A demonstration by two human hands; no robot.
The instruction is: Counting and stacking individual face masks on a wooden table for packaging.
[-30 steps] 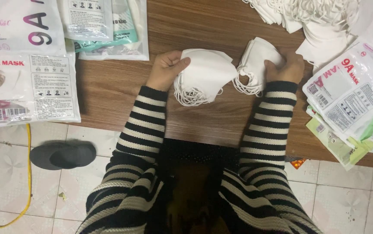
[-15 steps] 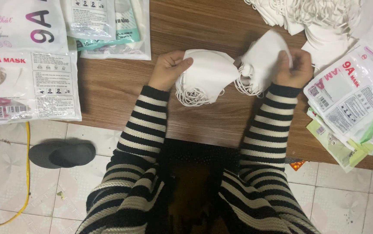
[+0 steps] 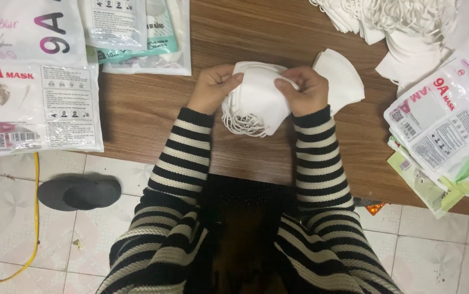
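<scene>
A stack of white folded face masks (image 3: 256, 103) rests on the wooden table (image 3: 147, 109), ear loops hanging at its lower left. My left hand (image 3: 212, 87) grips the stack's left edge. My right hand (image 3: 302, 90) presses on its right side, fingers curled over the top mask. Just right of that hand lie more white masks (image 3: 346, 79), flat on the wood.
A loose heap of white masks (image 3: 403, 22) fills the far right. Printed plastic mask bags lie at the right (image 3: 447, 125), at the left edge (image 3: 33, 103) and at the top left (image 3: 136, 32). On the tiled floor are a dark slipper (image 3: 79, 193) and a yellow cable (image 3: 34, 218).
My right hand carried a white mask leftward from the small pile onto the stack and now rests on it. My left hand kept holding the stack.
</scene>
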